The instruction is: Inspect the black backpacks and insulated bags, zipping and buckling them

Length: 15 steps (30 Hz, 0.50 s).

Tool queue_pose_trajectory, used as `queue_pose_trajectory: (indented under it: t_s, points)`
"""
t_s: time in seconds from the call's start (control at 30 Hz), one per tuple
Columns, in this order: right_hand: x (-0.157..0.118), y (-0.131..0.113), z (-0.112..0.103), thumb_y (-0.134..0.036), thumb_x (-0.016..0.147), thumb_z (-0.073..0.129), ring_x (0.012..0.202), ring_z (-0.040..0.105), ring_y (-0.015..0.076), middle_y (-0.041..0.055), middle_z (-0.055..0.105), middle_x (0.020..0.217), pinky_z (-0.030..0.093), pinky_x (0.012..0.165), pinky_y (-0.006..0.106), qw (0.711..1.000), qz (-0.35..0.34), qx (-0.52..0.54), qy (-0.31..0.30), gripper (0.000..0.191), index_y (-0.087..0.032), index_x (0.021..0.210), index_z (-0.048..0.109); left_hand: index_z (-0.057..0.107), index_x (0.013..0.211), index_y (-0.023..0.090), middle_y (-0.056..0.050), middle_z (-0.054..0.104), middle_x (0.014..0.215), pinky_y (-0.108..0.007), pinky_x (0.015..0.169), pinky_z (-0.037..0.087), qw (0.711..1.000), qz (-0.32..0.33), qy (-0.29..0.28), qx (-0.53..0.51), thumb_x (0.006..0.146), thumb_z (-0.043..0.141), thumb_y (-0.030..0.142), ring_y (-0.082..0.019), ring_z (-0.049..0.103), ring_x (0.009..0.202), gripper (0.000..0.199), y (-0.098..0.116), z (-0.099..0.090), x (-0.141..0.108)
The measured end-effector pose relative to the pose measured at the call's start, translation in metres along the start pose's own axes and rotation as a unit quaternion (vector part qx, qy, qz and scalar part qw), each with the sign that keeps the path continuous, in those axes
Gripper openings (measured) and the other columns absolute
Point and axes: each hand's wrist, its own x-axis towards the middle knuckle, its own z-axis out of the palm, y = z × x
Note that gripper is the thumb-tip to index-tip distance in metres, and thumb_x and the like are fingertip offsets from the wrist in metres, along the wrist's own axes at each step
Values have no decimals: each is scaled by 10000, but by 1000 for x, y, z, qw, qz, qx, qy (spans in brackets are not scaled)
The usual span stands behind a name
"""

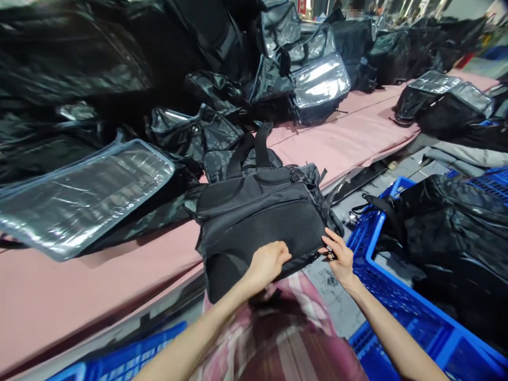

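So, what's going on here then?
A person is handling a black fabric bag with a mesh panel at the edge of a long pink-covered table. The left hand is curled at its near edge; the right hand holds its right corner. Dark bags with clear plastic panels lie along the table, and a blue plastic crate at the right holds more black bags.

Along the near edge of the long pink-covered table (341, 138), bare strips leave passage left and right of the black fabric backpack with a mesh panel (273, 222), which overhangs that edge. Just beyond it, raised black webbing straps (262, 145) obstruct a low reach across; farther back, heaped shiny black bags (71, 53) form a wall. At right, a blue plastic crate (359, 238) narrows the floor gap.
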Motion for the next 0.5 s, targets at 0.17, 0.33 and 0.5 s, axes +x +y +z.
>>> queue_pose_trajectory:
  t_s: [0.17, 0.33, 0.5]
  points:
    - [1, -3, -14, -188, 829, 584, 1072, 581, 205, 108, 562, 1235, 537, 838, 333, 999, 6, 31, -21, 331, -232, 1157, 592, 357, 632, 188, 42, 364, 574, -201, 411, 216, 894, 15, -35, -447, 719, 583, 534, -50, 265, 415, 422, 33, -63, 6]
    - [11, -2, -27, -147, 847, 548, 1067, 581, 183, 87, 575, 1218, 531, 859, 338, 996, 28, 77, -46, 294, -237, 1122, 604, 406, 617, 190, 37, 348, 582, -191, 411, 145, 906, 72, 81, -408, 675, 662, 461, -37, 181, 410, 377, 74, -125, 15]
    - [7, 7, -32, -113, 843, 527, 1038, 597, 171, 67, 607, 1169, 532, 852, 316, 995, 29, 75, -62, 264, -227, 1056, 633, 500, 666, 189, 11, 465, 549, -219, 463, 265, 993, 4, 117, 25, 757, 493, 337, -116, 406, 466, 174, 28, -124, -18]
